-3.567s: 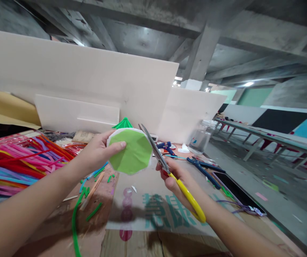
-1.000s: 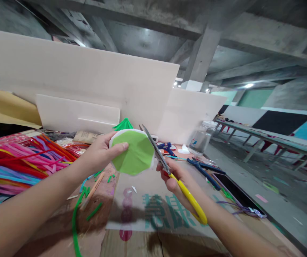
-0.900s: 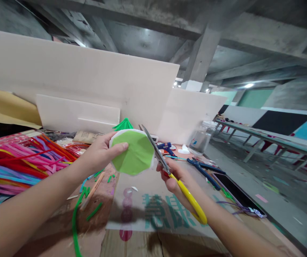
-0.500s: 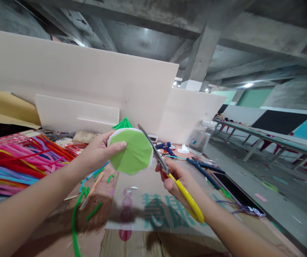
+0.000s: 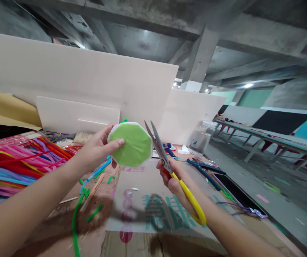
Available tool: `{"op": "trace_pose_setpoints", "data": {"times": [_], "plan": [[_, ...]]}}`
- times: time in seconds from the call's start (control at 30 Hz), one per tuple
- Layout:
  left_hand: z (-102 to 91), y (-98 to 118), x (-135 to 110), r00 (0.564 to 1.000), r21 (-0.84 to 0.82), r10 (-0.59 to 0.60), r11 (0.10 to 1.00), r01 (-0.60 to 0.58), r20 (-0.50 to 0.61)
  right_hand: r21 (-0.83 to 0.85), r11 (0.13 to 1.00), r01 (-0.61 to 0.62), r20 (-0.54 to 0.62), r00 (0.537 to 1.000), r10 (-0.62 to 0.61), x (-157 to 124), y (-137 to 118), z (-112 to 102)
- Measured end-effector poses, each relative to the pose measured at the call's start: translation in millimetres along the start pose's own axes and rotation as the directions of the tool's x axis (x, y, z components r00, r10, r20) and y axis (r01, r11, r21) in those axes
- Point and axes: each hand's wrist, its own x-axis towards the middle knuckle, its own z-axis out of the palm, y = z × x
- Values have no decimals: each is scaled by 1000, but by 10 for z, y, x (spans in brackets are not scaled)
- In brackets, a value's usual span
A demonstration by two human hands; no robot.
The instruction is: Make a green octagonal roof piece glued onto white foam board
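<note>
My left hand point(image 5: 101, 142) pinches the left side of a green eight-sided piece point(image 5: 131, 144) with a white edge, the thumb lying on its front. Yellow-handled scissors point(image 5: 162, 151) are gripped in my right hand point(image 5: 176, 178). Their blades stand a little apart, tips up, close by the right edge of the green piece. A bit of bright green shows just above the piece, mostly hidden behind it. Below both hands lies a cardboard sheet point(image 5: 132, 217) with printed green characters and a small white scrap point(image 5: 134, 189) on it.
Colourful pipe cleaners point(image 5: 27, 157) are heaped at the left. On the right lie dark-handled pliers point(image 5: 204, 171), a phone point(image 5: 239, 192) and a clear jar point(image 5: 201, 139). A blue glue gun point(image 5: 169, 149) sits behind the scissors. White boards point(image 5: 89, 78) stand along the back.
The scissor blades have opened and come off the right edge of the green piece. My left hand has raised the piece slightly, covering more of the bright green shape behind.
</note>
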Motion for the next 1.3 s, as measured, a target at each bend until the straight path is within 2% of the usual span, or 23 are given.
{"op": "trace_pose_setpoints", "data": {"times": [0.17, 0.43, 0.6, 0.83, 0.97, 1.07, 1.3], "plan": [[6, 13, 5, 1000, -9, -8, 1000, 8, -15, 13, 1000, 13, -12, 1000, -13, -5, 1, 4], [34, 59, -21, 999, 113, -12, 993, 17, -43, 51, 998, -25, -17, 1000, 26, 19, 21, 13], [43, 73, -27, 1000, 95, -24, 995, 26, -19, 82, 996, -21, -44, 999, 25, 43, 24, 17], [49, 70, -25, 999, 82, -28, 996, 30, -26, -36, 998, -52, -94, 994, 49, 45, 77, -16], [41, 50, -19, 999, 57, -30, 998, 32, -28, 16, 997, -72, -81, 994, 73, 26, 57, -2], [21, 13, -2, 999, 15, -13, 1000, 13, -39, 57, 997, -43, -72, 996, 47, 12, 18, 4], [12, -23, 25, 997, -39, -1, 999, -2, -79, 30, 999, -26, -62, 998, 27, 4, 11, 13]]}}
